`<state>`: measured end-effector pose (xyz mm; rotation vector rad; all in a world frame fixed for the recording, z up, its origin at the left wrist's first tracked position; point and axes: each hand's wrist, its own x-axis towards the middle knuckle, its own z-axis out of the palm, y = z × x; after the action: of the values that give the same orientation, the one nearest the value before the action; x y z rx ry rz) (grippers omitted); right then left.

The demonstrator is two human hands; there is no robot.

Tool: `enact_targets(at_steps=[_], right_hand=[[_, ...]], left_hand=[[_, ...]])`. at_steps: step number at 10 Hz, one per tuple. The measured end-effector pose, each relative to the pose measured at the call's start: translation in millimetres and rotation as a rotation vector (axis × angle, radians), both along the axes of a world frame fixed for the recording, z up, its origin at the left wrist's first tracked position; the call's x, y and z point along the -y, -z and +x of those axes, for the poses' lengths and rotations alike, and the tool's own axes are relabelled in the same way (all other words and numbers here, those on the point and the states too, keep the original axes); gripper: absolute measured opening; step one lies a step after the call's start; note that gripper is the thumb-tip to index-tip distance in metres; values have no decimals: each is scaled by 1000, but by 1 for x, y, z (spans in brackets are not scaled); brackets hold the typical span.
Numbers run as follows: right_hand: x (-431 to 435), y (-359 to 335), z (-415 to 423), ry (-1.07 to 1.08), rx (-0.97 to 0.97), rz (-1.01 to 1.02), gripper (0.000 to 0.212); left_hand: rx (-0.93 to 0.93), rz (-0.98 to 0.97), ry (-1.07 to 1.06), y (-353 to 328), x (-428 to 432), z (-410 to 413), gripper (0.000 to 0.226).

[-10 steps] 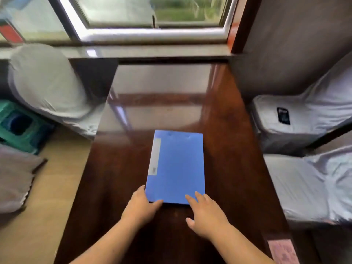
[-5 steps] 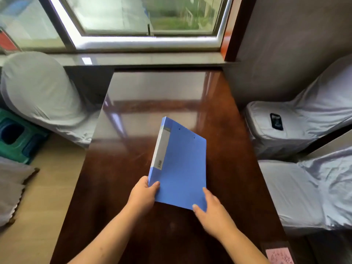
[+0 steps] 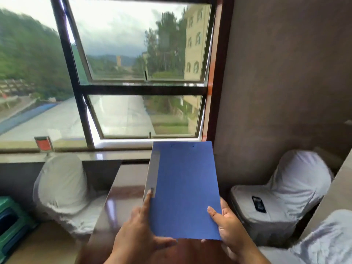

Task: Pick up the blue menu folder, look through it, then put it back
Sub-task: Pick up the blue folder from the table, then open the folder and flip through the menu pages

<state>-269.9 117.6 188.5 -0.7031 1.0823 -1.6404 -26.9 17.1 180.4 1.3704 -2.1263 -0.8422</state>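
Note:
The blue menu folder (image 3: 183, 189) is closed and held up off the dark wooden table (image 3: 122, 189), standing nearly upright in front of me with its white-labelled spine on the left. My left hand (image 3: 139, 233) grips its lower left corner, index finger stretched up along the spine and thumb under the bottom edge. My right hand (image 3: 228, 227) holds the lower right edge, thumb on the front cover and fingers behind it.
White-covered chairs stand on both sides: one at the left (image 3: 62, 183), one at the right (image 3: 285, 189) with a dark phone (image 3: 258, 204) on its seat. A large window (image 3: 133, 73) fills the wall ahead. A green crate (image 3: 11, 225) sits at lower left.
Both hands have lifted the folder from flat on the table to nearly upright in the air. The view has tilted up from the tabletop toward the window.

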Motion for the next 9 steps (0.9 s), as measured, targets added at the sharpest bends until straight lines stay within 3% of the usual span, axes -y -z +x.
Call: enact_targets(at_steps=[2,3,4,5,6,8,9], right_hand=[[-12,-22,0,32,181,-5,41],[-28,-66,22,-276,481,-412,53],[-17,-84,-12,-856,288,-1111,47],[-26,-30,-23,-130,-72,-179,55],[-23,-30,-27,126,24,23,37],[-26,-41,-20,211,107,-63,23],[-17,-38,-25,266,65,-51,17]], left_hand=[[87,-85,28,-37,-15,5,150],[100,-101,38,-51,-20,5,146],[33,-180,32,-57,-21,7,135],[-295,-112,-127,-62,-19,8,137],[-437,16,-297,-71,-23,9,76],[-645,156,-344,-67,-8,19,77],[-621,193,-322,-62,-3,20,75]])
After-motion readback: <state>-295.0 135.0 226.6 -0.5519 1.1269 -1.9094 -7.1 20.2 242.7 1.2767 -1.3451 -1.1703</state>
